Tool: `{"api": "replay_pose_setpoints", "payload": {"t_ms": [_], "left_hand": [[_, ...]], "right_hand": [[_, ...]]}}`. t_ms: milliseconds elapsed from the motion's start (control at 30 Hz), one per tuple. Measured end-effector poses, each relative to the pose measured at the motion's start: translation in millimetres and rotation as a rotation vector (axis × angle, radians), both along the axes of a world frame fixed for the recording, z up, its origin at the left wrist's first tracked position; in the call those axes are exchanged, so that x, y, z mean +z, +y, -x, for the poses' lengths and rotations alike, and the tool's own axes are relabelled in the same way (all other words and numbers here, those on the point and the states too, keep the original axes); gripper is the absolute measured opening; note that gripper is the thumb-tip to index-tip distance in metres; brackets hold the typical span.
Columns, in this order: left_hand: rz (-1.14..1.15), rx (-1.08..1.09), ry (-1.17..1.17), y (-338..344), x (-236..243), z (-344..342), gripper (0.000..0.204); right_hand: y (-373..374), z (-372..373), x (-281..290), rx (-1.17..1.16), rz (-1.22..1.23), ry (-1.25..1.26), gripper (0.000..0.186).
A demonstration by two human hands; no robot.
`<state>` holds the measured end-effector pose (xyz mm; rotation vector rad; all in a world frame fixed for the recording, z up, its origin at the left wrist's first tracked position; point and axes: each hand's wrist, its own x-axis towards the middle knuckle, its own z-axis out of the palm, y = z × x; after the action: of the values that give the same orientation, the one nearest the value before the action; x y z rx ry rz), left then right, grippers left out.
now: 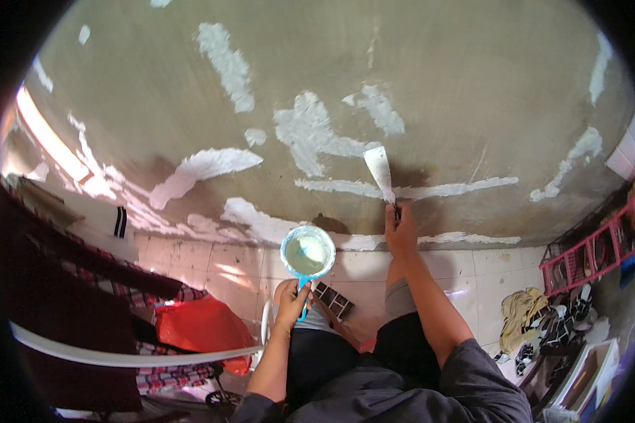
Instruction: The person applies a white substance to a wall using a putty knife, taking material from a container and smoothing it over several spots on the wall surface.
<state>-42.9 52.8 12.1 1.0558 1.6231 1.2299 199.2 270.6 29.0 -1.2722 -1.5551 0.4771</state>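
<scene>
My left hand [289,303] is closed around the blue handle of a round dipper [288,255], held low in front of the wall. Pale wet putty [310,252] lies inside it and is smeared on its rim. In my right hand [402,229] is a putty knife [379,171], gripped by its dark handle with the whitish blade pointing up. The blade is close to the grey wall [444,92]; I cannot tell whether it touches. White putty patches [303,130] and a long horizontal putty strip [466,188] mark the wall around the blade.
Pale floor tiles [466,271] meet the wall's foot. To the left are a red bag [201,328], a curved white bar [120,358] and checked cloth. A pink rack [593,247] stands at the right, near a tan cloth heap [521,317] and a white-edged box [585,381].
</scene>
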Motion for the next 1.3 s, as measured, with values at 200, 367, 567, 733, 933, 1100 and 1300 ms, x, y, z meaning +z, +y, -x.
{"api": "replay_pose_setpoints", "payload": {"t_ms": [200, 367, 567, 733, 933, 1100, 1300], "left_hand": [[0.028, -0.059, -0.119, -9, -21, 9, 0.026], [0.061, -0.109, -0.043, -3, -21, 3, 0.023], [0.095, -0.2, -0.038, -4, -20, 0, 0.021], [0.122, -0.22, -0.017, -4, -19, -2, 0.019], [0.099, -0.205, -0.058, -6, -24, -2, 0.017], [0.102, -0.196, -0.045, -4, -23, -2, 0.016], [0.09, -0.156, -0.091, 0, -30, 3, 0.018]], "right_hand": [[-80, -1, 77, 0.439, 0.332, -0.084, 0.033], [-109, 0, 69, 0.587, 0.215, -0.502, 0.027], [-112, 33, 16, 0.522, 0.232, -0.533, 0.023], [-108, 40, 1, 0.579, 0.217, -0.515, 0.023], [-106, 38, 6, 0.599, 0.254, -0.438, 0.025], [-104, 36, 1, 0.564, 0.265, -0.327, 0.028], [-77, 11, -11, 0.576, 0.644, 0.11, 0.028]]}}
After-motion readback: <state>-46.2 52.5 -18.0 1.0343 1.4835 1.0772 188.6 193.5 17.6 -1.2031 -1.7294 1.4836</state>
